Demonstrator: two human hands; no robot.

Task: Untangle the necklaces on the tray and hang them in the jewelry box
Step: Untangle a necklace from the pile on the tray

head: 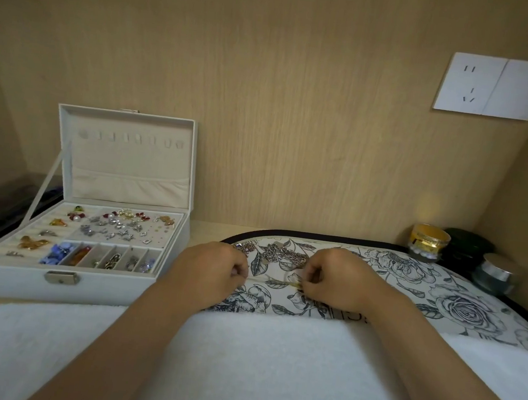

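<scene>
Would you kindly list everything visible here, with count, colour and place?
jewelry box: one, white, open, left
tray: one, floral black-and-white, right of box
tangled necklaces: one pile, silver, on tray beyond hands
thin chain: one, pale, pinched between both hands
jars: three, gold, dark green, silver-lidded, back right
wall socket: one, white, upper right
towel: one, white, front
left hand: one, over tray
right hand: one, over tray

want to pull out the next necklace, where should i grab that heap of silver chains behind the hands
Best pinch a loose strand at the near edge of the silver chain heap, coming straight down from above. It lies flat and bunched on the tray, so a grab at the middle would likely lift the whole knot.
</scene>
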